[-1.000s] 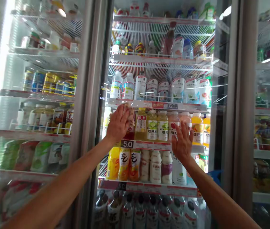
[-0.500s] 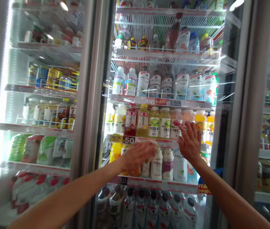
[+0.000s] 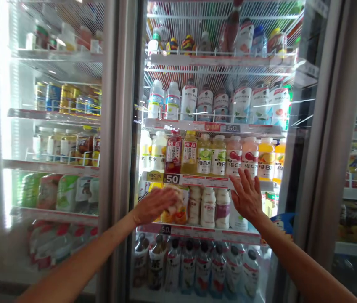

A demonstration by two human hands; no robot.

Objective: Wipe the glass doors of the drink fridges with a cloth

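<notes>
My left hand (image 3: 157,204) reaches in from the lower left with its fingers stretched out to the right, in front of the left end of the milk-drink shelf. Its fingertips are blurred against a pale patch, and I see no clear object in it. My right hand (image 3: 246,198) is raised with fingers spread and palm toward the cooler, holding nothing. It is nearest to the pink drink bottles (image 3: 249,155) and partly covers a white bottle (image 3: 237,218). White bottles with purple labels (image 3: 223,208) stand between the hands. Whether either hand touches the glass I cannot tell.
Several shelves of drinks fill the cooler, with price strips (image 3: 206,181) along their edges. A metal door frame (image 3: 120,139) stands to the left, another (image 3: 329,139) to the right. Dark-capped bottles (image 3: 203,265) line the bottom shelf. Light reflections cross the glass.
My left hand has moved left, from in front of the white bottles to the shelf's left end. My right hand stays spread, slightly lower against the shelves. The view has shifted a little.
</notes>
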